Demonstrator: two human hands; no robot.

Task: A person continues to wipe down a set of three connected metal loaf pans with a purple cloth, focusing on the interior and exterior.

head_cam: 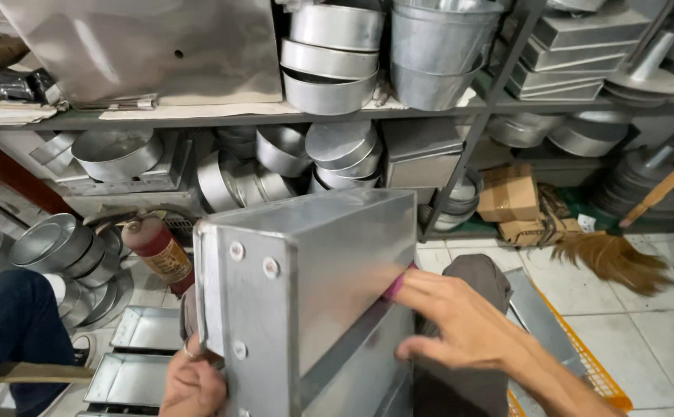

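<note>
Head view: my lap, shelves of tins ahead.
Metal box (314,286): upright on my knees, riveted end toward me.
Left hand (191,382): closed on its lower corner, steadying.
Right hand (460,324): fingers spread open, pressing the side, bracing it.

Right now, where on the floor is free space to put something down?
Bare white tiles lie at right, between the broom and the orange mesh edge. At left, round tins, flat trays and a fire extinguisher crowd the floor.
</note>
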